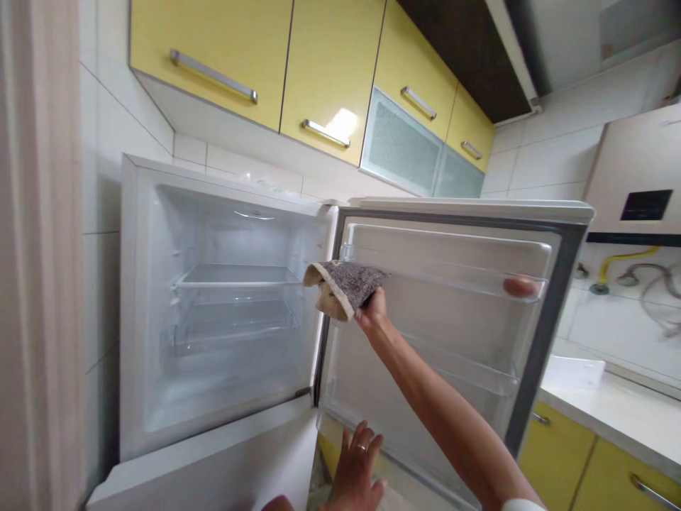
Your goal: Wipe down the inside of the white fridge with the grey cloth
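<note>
My right hand reaches out, closed on a folded cloth with a grey-brown speckled side and a beige side. The cloth is held up by the hinge side of the open refrigerator door. Low in the view, my left hand has its fingers apart and holds nothing; a ring shows on one finger. It is near the lower edge of the door, and I cannot tell whether it touches. To the left stands the open upper compartment, with a shelf and a clear drawer inside.
A reddish-brown roundish item sits in the upper door rack. Yellow cupboards hang above. At the right are a white counter and a wall-mounted heater with hoses below. A door frame borders the left side.
</note>
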The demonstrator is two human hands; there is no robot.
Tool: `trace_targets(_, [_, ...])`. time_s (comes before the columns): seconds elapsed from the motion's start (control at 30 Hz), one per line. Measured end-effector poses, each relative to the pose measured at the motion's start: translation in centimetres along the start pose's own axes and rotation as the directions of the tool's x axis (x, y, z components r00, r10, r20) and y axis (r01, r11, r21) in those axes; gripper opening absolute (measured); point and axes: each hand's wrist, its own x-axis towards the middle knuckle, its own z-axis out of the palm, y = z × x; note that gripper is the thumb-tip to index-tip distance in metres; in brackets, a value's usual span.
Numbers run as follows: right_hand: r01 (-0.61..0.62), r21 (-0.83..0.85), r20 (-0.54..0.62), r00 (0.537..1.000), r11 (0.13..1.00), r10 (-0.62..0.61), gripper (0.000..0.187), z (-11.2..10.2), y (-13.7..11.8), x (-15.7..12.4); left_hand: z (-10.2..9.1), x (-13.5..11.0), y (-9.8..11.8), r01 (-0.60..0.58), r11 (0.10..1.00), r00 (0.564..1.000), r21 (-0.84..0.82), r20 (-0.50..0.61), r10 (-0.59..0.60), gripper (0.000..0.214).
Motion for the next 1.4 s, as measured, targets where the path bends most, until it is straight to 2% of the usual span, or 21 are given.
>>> trace_targets(0.1, [-0.122,0.234,-0.019,0.991,0.965,0.130,0.027,2.2,1.6,0.6,-0.5,0.4,-0.1,0.031,0.999,0.993,-0.041,0.112,-0.026,0.092])
trace_targets(0.17, [-0.119,0.276,-0.055,0.989,0.954,0.139,0.024,2.7,2.1,0.0,-0.8,0.3,-0.1,0.041,0.991,0.996,-0.128,0.083,-0.030,0.089])
trace_targets(0.23, [-0.091,0.223,-0.088,0.990,0.971,0.113,0.030,2.4,2.3,-1.5,-1.3,-0.2,-0.2,0.022,0.952,0.996,-0.306,-0.077,-0.047,0.064])
trace_targets(0.3, [-0.066,0.104,-0.080,0.994,0.992,0.075,0.041,1.9,2.1,-3.6,-2.1,-1.0,0.0,-0.032,0.853,0.942,-0.521,-0.301,-0.149,0.041])
trace_targets(0.37, [-0.046,-0.043,-0.030,0.999,0.998,0.044,0.049,1.3,1.6,-5.8,-3.7,-1.8,0.8,-0.103,0.710,0.808,-0.696,-0.475,-0.349,0.049])
trace_targets(0.4, [-0.038,-0.112,-0.002,0.999,0.993,0.038,0.051,1.1,1.3,-6.7,-4.8,-2.2,1.5,-0.147,0.635,0.705,-0.758,-0.531,-0.470,0.052])
trace_targets(0.47, [-0.019,-0.223,0.027,0.999,0.975,0.026,0.057,0.9,0.8,-8.3,-7.8,-3.2,3.7,-0.284,0.514,0.429,-0.810,-0.586,-0.687,0.056])
trace_targets(0.53, [0.023,-0.308,0.040,0.999,0.951,-0.011,0.067,0.9,0.4,-9.4,-11.4,-4.3,6.6,-0.377,0.504,0.250,-0.777,-0.609,-0.753,0.053])
trace_targets(0.57, [0.058,-0.345,0.057,0.998,0.937,-0.041,0.073,0.9,0.2,-9.8,-13.2,-4.8,8.1,-0.402,0.526,0.241,-0.749,-0.641,-0.729,0.051])
trace_targets(0.63, [0.134,-0.409,0.123,0.988,0.903,-0.090,0.081,0.9,0.1,-10.5,-16.8,-5.5,10.6,-0.408,0.567,0.341,-0.715,-0.696,-0.632,0.052])
trace_targets(0.67, [0.165,-0.434,0.171,0.980,0.886,-0.098,0.084,0.9,0.0,-10.8,-18.3,-5.6,11.5,-0.424,0.583,0.370,-0.693,-0.720,-0.587,0.055])
trace_targets(0.77, [0.235,-0.466,0.362,0.930,0.853,-0.058,0.089,0.3,0.0,-11.6,-22.0,-5.1,12.3,-0.482,0.529,0.538,-0.698,-0.713,-0.450,0.078])
trace_targets(0.83, [0.268,-0.443,0.516,0.857,0.856,-0.001,0.089,-0.5,-0.2,-12.0,-23.5,-4.3,11.5,-0.493,0.440,0.629,-0.751,-0.657,-0.417,0.087])
trace_targets(0.87, [0.265,-0.424,0.587,0.808,0.866,0.040,0.089,-1.0,-0.3,-12.1,-23.9,-3.9,11.0,-0.495,0.391,0.652,-0.776,-0.629,-0.424,0.090])
trace_targets(0.97, [0.231,-0.421,0.732,0.658,0.877,0.178,0.091,-2.4,-1.1,-12.1,-24.7,-2.8,10.0,-0.521,0.254,0.666,-0.815,-0.575,-0.476,0.096])
trace_targets(1.07, [0.297,-0.457,0.798,0.554,0.839,0.238,0.100,-3.5,-2.1,-11.8,-24.8,-1.5,10.5,-0.573,0.196,0.631,-0.796,-0.581,-0.513,0.091])
trace_targets(1.13, [0.335,-0.450,0.824,0.512,0.828,0.241,0.103,-3.9,-2.8,-11.6,-24.9,-0.6,11.3,-0.617,0.197,0.555,-0.762,-0.598,-0.578,0.075])
trace_targets(1.2, [0.350,-0.445,0.836,0.492,0.824,0.242,0.101,-4.1,-3.9,-11.7,-25.2,0.4,12.0,-0.659,0.208,0.449,-0.723,-0.600,-0.662,0.061])
trace_targets(1.3, [0.390,-0.458,0.833,0.502,0.799,0.233,0.094,-5.2,-6.4,-13.0,-26.4,1.8,12.1,-0.703,0.264,0.294,-0.660,-0.608,-0.737,0.052])
trace_targets(1.37, [0.448,-0.498,0.809,0.548,0.743,0.211,0.088,-7.2,-8.6,-14.4,-27.9,2.5,11.7,-0.726,0.322,0.188,-0.607,-0.627,-0.756,0.049])
trace_targets(1.4, [0.492,-0.535,0.784,0.591,0.687,0.188,0.085,-8.8,-9.7,-15.0,-28.9,2.9,11.5,-0.742,0.353,0.136,-0.570,-0.643,-0.753,0.049])
